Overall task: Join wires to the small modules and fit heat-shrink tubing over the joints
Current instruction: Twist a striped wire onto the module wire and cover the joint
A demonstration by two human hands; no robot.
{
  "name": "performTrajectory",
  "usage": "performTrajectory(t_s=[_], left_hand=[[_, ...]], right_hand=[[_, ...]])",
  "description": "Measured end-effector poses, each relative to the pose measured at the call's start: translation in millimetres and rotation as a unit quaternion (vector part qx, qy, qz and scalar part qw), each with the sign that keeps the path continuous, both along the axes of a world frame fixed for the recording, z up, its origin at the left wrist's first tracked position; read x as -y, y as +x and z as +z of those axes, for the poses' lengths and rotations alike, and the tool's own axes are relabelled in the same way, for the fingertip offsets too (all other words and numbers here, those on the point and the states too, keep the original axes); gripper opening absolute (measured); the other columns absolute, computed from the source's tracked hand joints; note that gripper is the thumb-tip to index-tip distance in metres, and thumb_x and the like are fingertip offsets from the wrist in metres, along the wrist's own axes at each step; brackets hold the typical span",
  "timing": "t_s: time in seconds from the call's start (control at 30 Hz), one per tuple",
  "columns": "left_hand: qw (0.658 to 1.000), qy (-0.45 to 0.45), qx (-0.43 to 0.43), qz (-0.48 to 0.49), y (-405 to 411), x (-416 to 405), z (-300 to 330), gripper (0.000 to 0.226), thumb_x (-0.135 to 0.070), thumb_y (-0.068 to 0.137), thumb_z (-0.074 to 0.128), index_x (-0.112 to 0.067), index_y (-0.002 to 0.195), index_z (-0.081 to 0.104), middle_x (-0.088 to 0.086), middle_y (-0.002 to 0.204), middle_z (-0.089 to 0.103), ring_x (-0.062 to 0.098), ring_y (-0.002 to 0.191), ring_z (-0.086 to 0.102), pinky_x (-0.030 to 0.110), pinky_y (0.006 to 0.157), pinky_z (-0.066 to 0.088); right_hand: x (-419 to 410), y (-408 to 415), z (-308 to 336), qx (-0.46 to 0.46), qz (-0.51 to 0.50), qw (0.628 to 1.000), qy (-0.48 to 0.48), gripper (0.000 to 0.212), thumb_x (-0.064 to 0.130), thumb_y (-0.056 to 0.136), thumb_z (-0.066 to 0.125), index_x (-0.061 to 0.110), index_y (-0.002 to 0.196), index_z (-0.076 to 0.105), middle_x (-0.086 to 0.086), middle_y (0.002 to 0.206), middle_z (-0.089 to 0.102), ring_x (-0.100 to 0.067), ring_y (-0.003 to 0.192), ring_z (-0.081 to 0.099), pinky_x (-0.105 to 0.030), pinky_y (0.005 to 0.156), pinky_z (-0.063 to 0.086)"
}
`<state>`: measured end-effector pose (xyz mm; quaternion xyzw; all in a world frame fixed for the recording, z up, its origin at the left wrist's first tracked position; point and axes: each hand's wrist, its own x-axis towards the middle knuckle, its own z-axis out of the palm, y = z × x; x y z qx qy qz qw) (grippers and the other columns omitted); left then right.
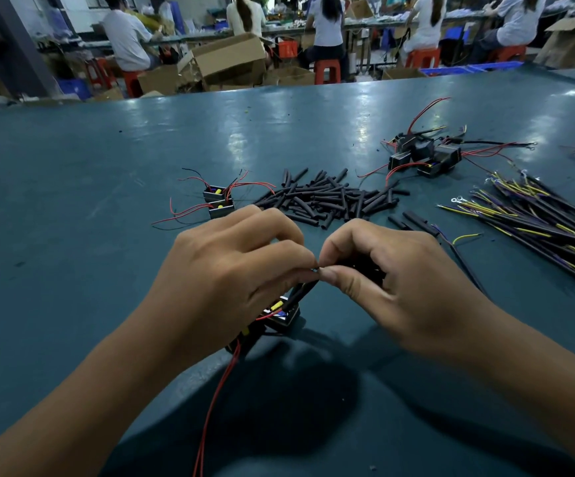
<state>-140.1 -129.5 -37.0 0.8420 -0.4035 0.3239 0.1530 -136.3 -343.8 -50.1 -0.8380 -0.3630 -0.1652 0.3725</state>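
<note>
Joint: a black wire (301,291) is pinched between the fingertips of both hands, low over the near bench (72,201).
Left hand (234,284): grip clenched on the wire, fingers curled.
Right hand (392,287): thumb and forefinger grasp the wire's end; a tube may be there, too hidden to tell.
Module (280,315): under the left hand, a red lead (215,401) trailing toward the camera.
Tubing pile (330,197): beyond the hands.
Bare modules (217,201): left of the pile.
Finished modules (423,154): far right.
Wire bundle (534,215): right edge.
</note>
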Motion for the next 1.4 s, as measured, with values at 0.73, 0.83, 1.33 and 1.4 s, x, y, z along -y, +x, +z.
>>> performTrajectory(t_s=[0.73,0.83,1.33,1.4], left_hand=[[0.97,-0.105,-0.217,-0.025,-3,-3,4,0.013,-0.022,0.085,0.075,-0.019,0.098,0.073,-0.011,0.088,0.064,0.012,0.071,0.059,0.022,0.064,0.046],[0.989,-0.06,-0.132,-0.041,2,-4,1,0.014,-0.016,0.087,0.075,-0.01,0.099,0.076,-0.002,0.096,0.065,0.007,0.084,0.057,0.019,0.074,0.046],[0.698,-0.392,-0.599,0.005,-5,14,-5,0.015,-0.022,0.077,0.081,-0.011,0.075,0.072,0.0,0.059,0.052,0.011,0.052,0.035,0.018,0.046,0.032],[0.779,-0.352,-0.519,0.007,-5,11,-5,0.013,-0.022,0.082,0.078,-0.015,0.074,0.072,-0.004,0.061,0.059,0.011,0.052,0.044,0.021,0.047,0.038]], right_hand=[[1,-1,-2,-0.016,-0.008,0.999,0.027,0.004,0.017,0.093,0.065,0.016,0.091,0.062,0.014,0.069,0.057,-0.005,0.061,0.05,-0.008,0.057,0.035],[1,-1,-1,-0.016,-0.004,1.0,0.023,0.003,0.021,0.093,0.063,0.018,0.091,0.062,0.01,0.07,0.06,-0.011,0.063,0.053,-0.012,0.056,0.038],[-2,0,-3,0.018,-0.009,1.0,-0.012,0.004,0.017,0.093,0.062,0.013,0.094,0.062,0.022,0.073,0.049,0.009,0.064,0.046,-0.004,0.062,0.032],[-1,0,-3,-0.002,-0.007,1.0,0.003,0.003,0.019,0.094,0.062,0.016,0.093,0.061,0.019,0.071,0.054,0.002,0.063,0.049,-0.006,0.06,0.034]])
